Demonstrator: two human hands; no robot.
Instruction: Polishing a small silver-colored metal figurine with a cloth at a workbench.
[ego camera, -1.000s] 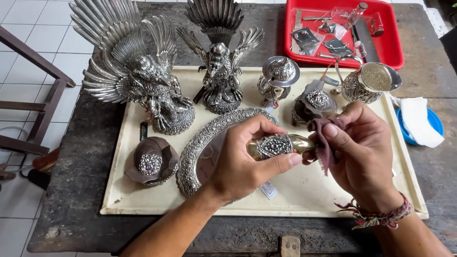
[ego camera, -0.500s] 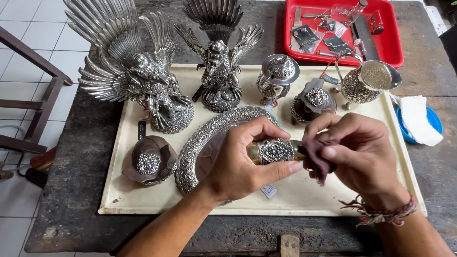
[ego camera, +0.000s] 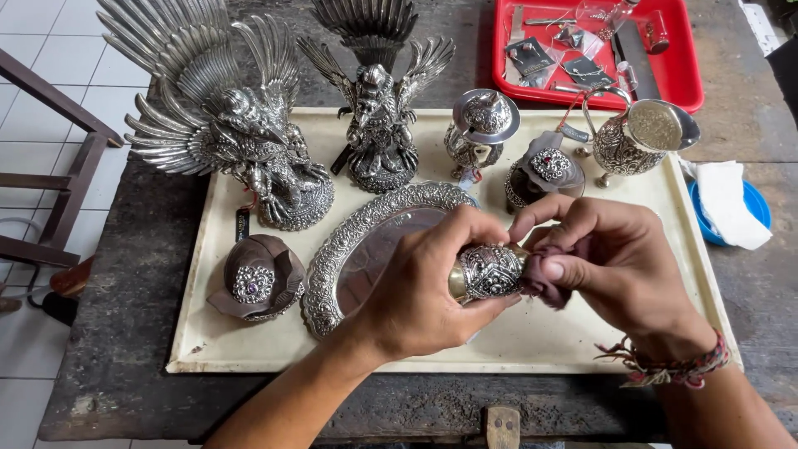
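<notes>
Cream tray point(ego camera: 615, 337) (seemingly plastic) covers dark wooden table point(ego camera: 116, 333) over tiled floor point(ego camera: 41, 50).

Soft, even daylight fills the head view, bright without harsh contrast, and shadows under the left hand point(ego camera: 424, 291) and right hand point(ego camera: 619, 266) fall faint and short onto the cream tray point(ego camera: 532, 341). Small white glints sparkle on the silver bird statue point(ego camera: 224, 125) and the oval silver plate point(ego camera: 366, 249), with no blown-out glare. Focus is sharp across the middle; the wide lens bends the dark table point(ego camera: 125, 366) edges slightly outward, and the white floor tiles point(ego camera: 33, 50) at left look a little washed out.
</notes>
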